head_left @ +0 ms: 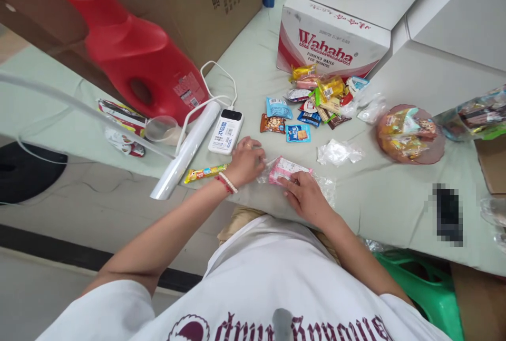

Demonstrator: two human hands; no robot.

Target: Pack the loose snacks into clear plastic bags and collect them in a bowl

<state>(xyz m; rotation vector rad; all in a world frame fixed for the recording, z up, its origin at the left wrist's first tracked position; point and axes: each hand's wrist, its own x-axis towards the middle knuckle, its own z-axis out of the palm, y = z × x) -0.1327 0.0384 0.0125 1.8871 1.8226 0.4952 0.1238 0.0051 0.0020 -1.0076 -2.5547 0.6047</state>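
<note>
Bright, even light, soft shadows — edges warped, top-left corner blurred.

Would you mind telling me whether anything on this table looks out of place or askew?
The clear roll by the left hand juts past the table edge, unsupported at its end. Snack packets lie loosely scattered. The right hand rests on a pink packet.

The white and red carton [332,40] reads "Wahaha" in red, with "PURIFIED WATER FOR DRINKING" beneath.
</note>
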